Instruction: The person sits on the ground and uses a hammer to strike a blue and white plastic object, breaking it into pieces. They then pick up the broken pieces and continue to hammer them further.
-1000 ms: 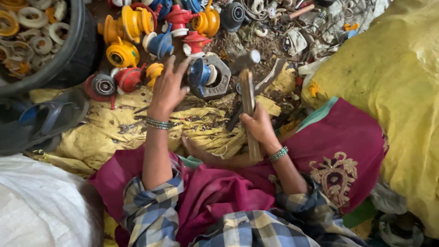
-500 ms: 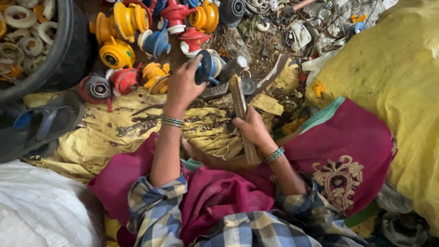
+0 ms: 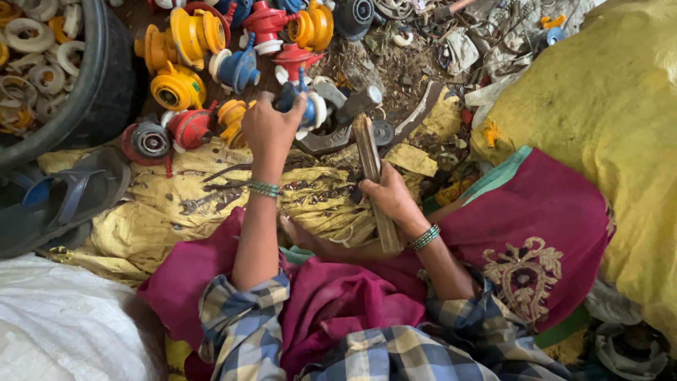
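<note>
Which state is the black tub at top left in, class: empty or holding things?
Holding things. The black tub contains pale and yellowish rings piled inside its rim.

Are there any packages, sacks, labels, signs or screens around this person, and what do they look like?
No labels, signs or screens show; only sacks.
Yellow sack: right side, big, bulging, plain yellow.
White sack: bottom left corner, rounded, woven white.
Yellow sheet: flat on the ground under the hands, crumpled, stained dark.
</note>
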Action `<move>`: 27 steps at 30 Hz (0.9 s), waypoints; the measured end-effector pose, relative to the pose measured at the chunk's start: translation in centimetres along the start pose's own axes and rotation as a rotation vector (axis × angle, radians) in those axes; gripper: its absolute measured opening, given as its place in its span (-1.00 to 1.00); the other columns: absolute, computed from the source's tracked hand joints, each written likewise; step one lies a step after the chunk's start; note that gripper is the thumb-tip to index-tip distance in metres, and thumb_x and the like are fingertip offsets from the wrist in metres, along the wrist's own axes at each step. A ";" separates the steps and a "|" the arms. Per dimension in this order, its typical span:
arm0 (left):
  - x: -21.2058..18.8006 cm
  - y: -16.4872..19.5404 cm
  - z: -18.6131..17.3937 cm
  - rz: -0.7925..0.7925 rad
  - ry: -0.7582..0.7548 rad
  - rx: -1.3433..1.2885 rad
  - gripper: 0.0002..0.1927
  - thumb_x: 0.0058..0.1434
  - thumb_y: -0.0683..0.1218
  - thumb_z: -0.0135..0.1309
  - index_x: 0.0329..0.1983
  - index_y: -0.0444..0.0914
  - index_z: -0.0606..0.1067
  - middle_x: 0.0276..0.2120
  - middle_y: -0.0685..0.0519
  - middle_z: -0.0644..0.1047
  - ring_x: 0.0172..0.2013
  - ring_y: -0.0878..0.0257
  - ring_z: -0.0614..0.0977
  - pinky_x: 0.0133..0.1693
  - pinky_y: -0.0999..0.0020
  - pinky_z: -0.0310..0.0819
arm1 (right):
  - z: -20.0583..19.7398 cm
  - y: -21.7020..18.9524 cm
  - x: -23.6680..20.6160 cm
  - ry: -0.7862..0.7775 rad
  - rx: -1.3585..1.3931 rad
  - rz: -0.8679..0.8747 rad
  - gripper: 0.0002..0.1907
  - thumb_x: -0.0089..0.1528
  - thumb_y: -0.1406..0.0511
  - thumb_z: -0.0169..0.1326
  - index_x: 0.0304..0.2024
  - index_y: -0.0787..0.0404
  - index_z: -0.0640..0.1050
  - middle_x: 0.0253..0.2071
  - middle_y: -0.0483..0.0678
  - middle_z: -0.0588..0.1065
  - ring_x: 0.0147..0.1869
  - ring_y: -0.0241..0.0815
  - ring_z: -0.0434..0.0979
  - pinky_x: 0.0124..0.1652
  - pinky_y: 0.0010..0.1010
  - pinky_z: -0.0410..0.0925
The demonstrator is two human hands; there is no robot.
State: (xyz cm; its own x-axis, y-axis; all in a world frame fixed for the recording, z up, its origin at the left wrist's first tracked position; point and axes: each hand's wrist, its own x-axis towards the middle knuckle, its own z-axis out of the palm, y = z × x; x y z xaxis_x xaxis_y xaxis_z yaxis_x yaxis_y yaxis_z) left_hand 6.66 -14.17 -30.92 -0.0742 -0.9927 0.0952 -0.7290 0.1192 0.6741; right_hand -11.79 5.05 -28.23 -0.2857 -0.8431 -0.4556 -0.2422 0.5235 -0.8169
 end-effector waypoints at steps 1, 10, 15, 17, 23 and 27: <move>0.1 -0.1 0.1 -0.007 -0.013 0.053 -0.35 0.17 0.41 0.23 -0.30 -0.29 0.56 -0.42 -0.17 0.63 -0.37 -0.14 0.68 -0.30 0.01 0.53 | 0.0 0.1 0.0 0.003 -0.004 -0.006 -0.69 0.21 0.34 0.13 -0.06 0.38 0.42 -0.39 -0.09 0.49 -0.41 -0.33 0.47 -0.42 -0.43 0.40; 0.4 -0.6 1.5 0.338 0.184 -0.016 -0.55 0.50 0.15 -0.14 -0.12 -0.32 0.52 -0.32 -0.21 0.54 -0.36 -0.13 0.63 -0.41 0.03 0.52 | 0.3 1.3 0.4 0.013 -0.037 0.018 -0.67 0.20 0.32 0.15 -0.06 0.36 0.41 -0.37 -0.05 0.49 -0.39 -0.29 0.48 -0.41 -0.39 0.40; 1.2 -1.0 0.9 0.242 0.132 0.139 -0.55 0.52 0.11 -0.14 -0.31 -0.28 0.53 -0.36 -0.18 0.58 -0.39 -0.14 0.64 -0.40 -0.04 0.50 | 0.7 2.2 0.6 0.067 -0.263 -0.125 -0.59 0.17 0.34 0.21 -0.05 0.40 0.36 -0.36 0.08 0.52 -0.40 -0.17 0.57 -0.40 -0.30 0.43; 1.3 -0.9 0.6 0.242 0.110 0.202 -0.55 0.50 0.09 -0.13 -0.37 -0.28 0.55 -0.42 -0.17 0.59 -0.43 -0.14 0.65 -0.43 -0.06 0.48 | 1.0 2.1 0.5 0.025 -0.225 0.011 -0.59 0.18 0.33 0.18 -0.04 0.39 0.32 -0.36 0.12 0.54 -0.46 -0.14 0.59 -0.46 -0.26 0.45; 1.0 -0.3 0.2 0.266 0.260 0.196 -0.54 0.42 0.07 -0.10 -0.51 -0.22 0.57 -0.52 -0.13 0.60 -0.51 -0.11 0.64 -0.46 0.00 0.50 | 1.3 -1.4 -1.0 0.065 -0.371 -0.037 -0.51 0.18 0.35 0.23 0.08 0.40 0.36 -0.35 0.19 0.59 -0.44 -0.11 0.63 -0.46 -0.32 0.46; 0.8 -0.1 0.7 0.197 0.229 0.253 -0.53 0.43 0.08 -0.11 -0.51 -0.21 0.59 -0.54 -0.14 0.60 -0.54 -0.07 0.65 -0.48 0.03 0.52 | -0.1 -5.3 -4.0 0.173 -0.241 -0.076 -0.46 0.15 0.38 0.19 0.15 0.35 0.34 -0.25 0.11 0.58 -0.48 -0.17 0.64 -0.53 -0.37 0.54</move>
State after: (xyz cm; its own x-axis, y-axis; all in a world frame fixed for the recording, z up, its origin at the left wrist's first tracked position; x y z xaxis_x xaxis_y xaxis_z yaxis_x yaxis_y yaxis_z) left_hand 6.23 -15.03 -31.43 -0.0966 -0.9176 0.3855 -0.8625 0.2705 0.4276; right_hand -9.47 5.69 -21.98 -0.4069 -0.8583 -0.3125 -0.4758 0.4912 -0.7296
